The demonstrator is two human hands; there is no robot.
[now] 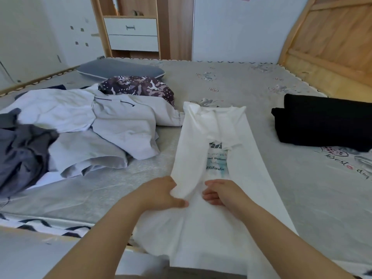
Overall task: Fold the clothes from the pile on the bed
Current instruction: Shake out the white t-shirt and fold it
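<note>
A white T-shirt (247, 158) with teal and black print lies lengthwise on the bed, both long sides folded inward so the print shows in a narrow strip. My left hand (161, 193) pinches the left folded flap near its lower part. My right hand (221, 193) lies on the shirt just right of the print, fingers curled; whether it grips cloth I cannot tell. The pile (84, 125) of unfolded clothes lies to the left: white and light grey garments, a dark blue-grey one (22, 156) and a purple patterned one (138, 87).
A folded black garment (322, 123) sits on the right of the grey mattress (231, 81). A grey pillow (120, 68) lies at the far left. A wooden headboard (332, 41) leans at the right; a drawer unit (131, 34) stands behind the bed.
</note>
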